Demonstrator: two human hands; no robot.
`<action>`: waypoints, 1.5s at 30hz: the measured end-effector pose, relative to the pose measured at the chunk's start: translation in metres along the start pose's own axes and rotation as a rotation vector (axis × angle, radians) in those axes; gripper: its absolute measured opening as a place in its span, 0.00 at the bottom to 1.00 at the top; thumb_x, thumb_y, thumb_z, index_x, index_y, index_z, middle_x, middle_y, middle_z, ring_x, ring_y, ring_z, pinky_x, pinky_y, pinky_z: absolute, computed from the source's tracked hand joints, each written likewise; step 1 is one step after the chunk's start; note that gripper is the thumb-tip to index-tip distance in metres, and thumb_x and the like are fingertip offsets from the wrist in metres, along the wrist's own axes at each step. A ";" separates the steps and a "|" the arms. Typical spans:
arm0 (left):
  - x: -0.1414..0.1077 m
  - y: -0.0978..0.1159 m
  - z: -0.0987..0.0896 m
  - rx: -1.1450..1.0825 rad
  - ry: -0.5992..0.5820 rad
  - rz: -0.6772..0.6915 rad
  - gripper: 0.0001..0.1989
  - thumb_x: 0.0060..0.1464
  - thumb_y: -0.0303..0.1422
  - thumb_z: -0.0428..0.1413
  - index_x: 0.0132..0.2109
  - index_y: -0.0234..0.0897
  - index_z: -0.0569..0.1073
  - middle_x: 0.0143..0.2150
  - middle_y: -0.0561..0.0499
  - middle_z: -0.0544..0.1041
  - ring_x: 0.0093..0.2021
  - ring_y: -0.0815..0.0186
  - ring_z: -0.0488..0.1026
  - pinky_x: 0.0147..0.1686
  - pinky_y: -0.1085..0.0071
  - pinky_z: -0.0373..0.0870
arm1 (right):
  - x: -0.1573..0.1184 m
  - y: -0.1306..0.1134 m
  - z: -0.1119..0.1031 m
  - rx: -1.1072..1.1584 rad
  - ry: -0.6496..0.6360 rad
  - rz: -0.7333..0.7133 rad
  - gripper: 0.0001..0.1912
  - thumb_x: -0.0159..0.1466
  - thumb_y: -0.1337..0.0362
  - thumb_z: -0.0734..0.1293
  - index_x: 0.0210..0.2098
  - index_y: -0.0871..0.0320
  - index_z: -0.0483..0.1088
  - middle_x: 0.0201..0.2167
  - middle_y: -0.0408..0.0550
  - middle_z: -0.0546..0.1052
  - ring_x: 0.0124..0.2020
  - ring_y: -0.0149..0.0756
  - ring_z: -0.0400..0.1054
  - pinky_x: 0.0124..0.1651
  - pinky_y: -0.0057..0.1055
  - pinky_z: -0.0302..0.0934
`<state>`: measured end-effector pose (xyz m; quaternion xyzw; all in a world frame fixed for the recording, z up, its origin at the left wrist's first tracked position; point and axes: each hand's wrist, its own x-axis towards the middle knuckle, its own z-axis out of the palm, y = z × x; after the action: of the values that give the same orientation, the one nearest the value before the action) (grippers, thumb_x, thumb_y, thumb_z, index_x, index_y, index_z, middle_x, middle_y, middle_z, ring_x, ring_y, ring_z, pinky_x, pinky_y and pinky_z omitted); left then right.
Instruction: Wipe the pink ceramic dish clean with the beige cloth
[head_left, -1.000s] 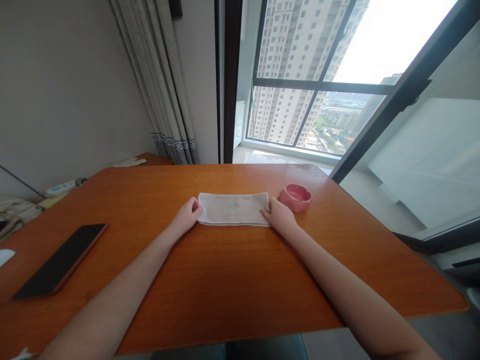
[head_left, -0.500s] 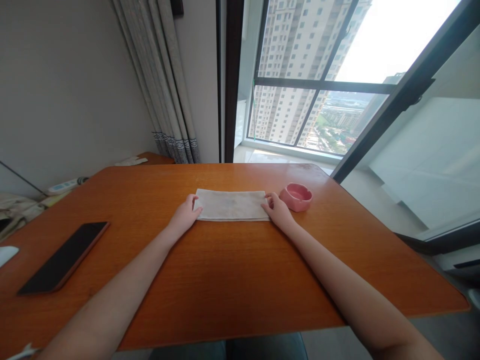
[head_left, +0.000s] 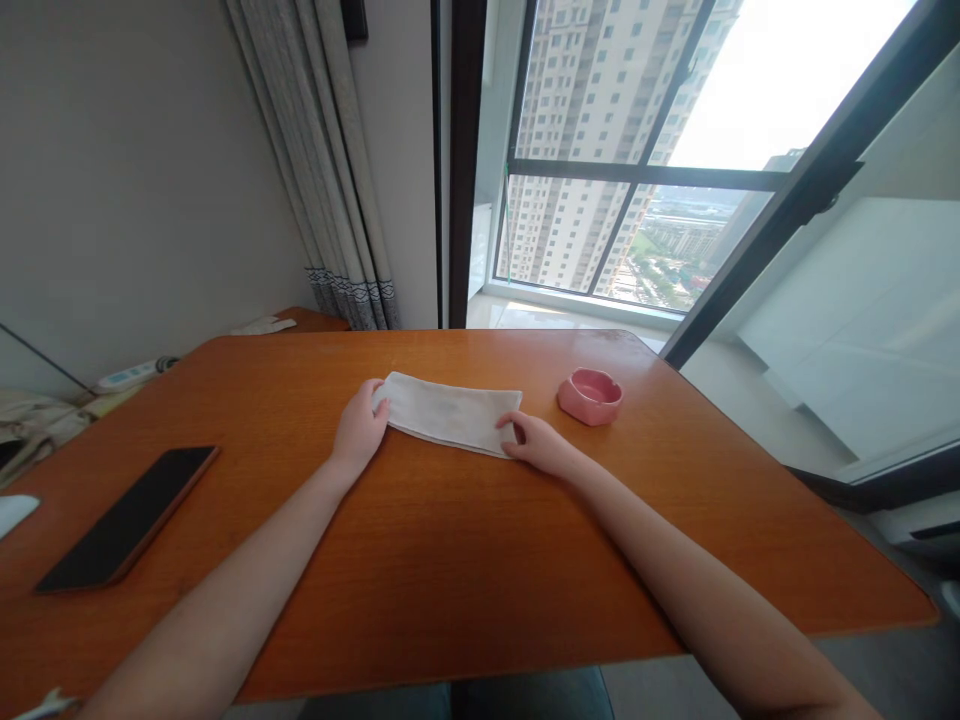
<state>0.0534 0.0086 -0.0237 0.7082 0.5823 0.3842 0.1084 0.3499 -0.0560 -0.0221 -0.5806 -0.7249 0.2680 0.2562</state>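
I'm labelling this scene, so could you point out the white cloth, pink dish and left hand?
White cloth [head_left: 451, 412]: head view, middle of its upper face.
Pink dish [head_left: 590, 409]: head view, its front outer wall.
Left hand [head_left: 359, 426]: head view, back of the hand.

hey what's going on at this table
Someone is handling a folded white cloth at a wooden table. The left hand holds one end and the right hand touches the other, near its corner. The cloth lies slightly aslant between them. A pink ashtray stands beyond the right hand, apart from it.
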 end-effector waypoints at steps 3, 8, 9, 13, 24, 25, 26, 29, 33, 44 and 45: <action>-0.011 0.024 0.007 -0.091 0.064 0.125 0.18 0.53 0.33 0.50 0.52 0.39 0.65 0.47 0.45 0.72 0.44 0.60 0.70 0.46 0.66 0.65 | 0.001 -0.010 0.018 -0.046 0.045 -0.017 0.20 0.53 0.67 0.65 0.46 0.56 0.67 0.21 0.36 0.63 0.24 0.29 0.58 0.30 0.25 0.52; -0.037 0.070 0.044 -0.123 -0.227 0.472 0.15 0.52 0.26 0.49 0.48 0.40 0.68 0.43 0.47 0.73 0.44 0.60 0.68 0.48 0.64 0.64 | 0.004 -0.010 0.029 -0.052 0.032 -0.077 0.19 0.54 0.65 0.65 0.47 0.55 0.66 0.22 0.37 0.66 0.24 0.29 0.59 0.30 0.25 0.52; -0.040 0.077 0.051 -0.114 -0.269 0.520 0.14 0.52 0.26 0.49 0.46 0.39 0.69 0.42 0.46 0.73 0.44 0.59 0.68 0.47 0.63 0.64 | 0.005 -0.008 0.029 -0.041 0.034 -0.086 0.18 0.54 0.65 0.65 0.45 0.55 0.66 0.23 0.37 0.67 0.25 0.30 0.60 0.30 0.25 0.53; -0.044 0.090 0.067 -0.085 -0.326 0.586 0.12 0.52 0.25 0.48 0.43 0.37 0.70 0.40 0.45 0.74 0.42 0.59 0.69 0.45 0.63 0.64 | 0.006 -0.002 0.027 0.041 0.063 -0.076 0.17 0.54 0.66 0.64 0.44 0.56 0.62 0.26 0.38 0.70 0.26 0.31 0.63 0.32 0.26 0.56; -0.054 0.090 0.047 -0.150 -0.309 0.680 0.11 0.56 0.31 0.46 0.43 0.39 0.70 0.36 0.46 0.76 0.37 0.63 0.73 0.40 0.67 0.67 | -0.009 -0.019 0.019 -0.214 0.073 -0.360 0.19 0.65 0.65 0.55 0.55 0.56 0.63 0.56 0.52 0.66 0.57 0.40 0.58 0.59 0.38 0.52; -0.054 0.088 0.045 -0.174 -0.326 0.711 0.11 0.56 0.30 0.45 0.44 0.38 0.69 0.36 0.47 0.75 0.36 0.64 0.72 0.39 0.68 0.67 | -0.013 -0.023 0.022 -0.274 0.036 -0.364 0.17 0.65 0.63 0.57 0.52 0.56 0.65 0.55 0.52 0.67 0.56 0.41 0.59 0.58 0.38 0.53; -0.053 0.086 0.043 -0.198 -0.342 0.731 0.12 0.56 0.30 0.45 0.45 0.38 0.69 0.36 0.47 0.75 0.34 0.65 0.72 0.38 0.69 0.67 | -0.017 -0.027 0.026 -0.339 0.023 -0.354 0.16 0.64 0.61 0.59 0.50 0.56 0.66 0.54 0.53 0.67 0.55 0.42 0.59 0.57 0.39 0.54; -0.050 0.082 0.042 -0.242 -0.366 0.695 0.13 0.57 0.31 0.45 0.48 0.37 0.67 0.34 0.49 0.74 0.31 0.68 0.70 0.35 0.71 0.67 | -0.033 -0.036 0.028 -0.516 0.054 -0.241 0.16 0.63 0.54 0.60 0.44 0.57 0.68 0.46 0.54 0.70 0.49 0.43 0.61 0.51 0.37 0.58; -0.046 0.082 0.045 -0.253 -0.462 0.579 0.12 0.59 0.33 0.43 0.45 0.36 0.69 0.31 0.51 0.73 0.30 0.69 0.69 0.34 0.73 0.65 | -0.058 -0.033 0.005 -0.692 0.085 0.036 0.16 0.62 0.52 0.59 0.38 0.59 0.67 0.41 0.54 0.70 0.46 0.45 0.62 0.45 0.37 0.58; -0.046 0.079 0.052 -0.329 -0.627 0.479 0.13 0.58 0.33 0.45 0.48 0.37 0.66 0.31 0.53 0.70 0.28 0.72 0.65 0.32 0.76 0.63 | -0.123 0.027 -0.075 -0.893 -0.030 0.633 0.19 0.57 0.59 0.61 0.45 0.60 0.69 0.44 0.61 0.71 0.47 0.54 0.66 0.48 0.48 0.55; -0.046 0.079 0.052 -0.335 -0.621 0.475 0.14 0.57 0.33 0.45 0.50 0.37 0.65 0.32 0.53 0.70 0.29 0.72 0.65 0.33 0.75 0.63 | -0.121 0.024 -0.073 -0.912 0.001 0.594 0.17 0.56 0.62 0.61 0.44 0.60 0.70 0.45 0.61 0.70 0.47 0.53 0.65 0.52 0.51 0.52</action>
<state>0.1455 -0.0415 -0.0311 0.8773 0.2723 0.2564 0.3008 0.4406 -0.1632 0.0072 -0.8127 -0.5724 -0.0132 -0.1082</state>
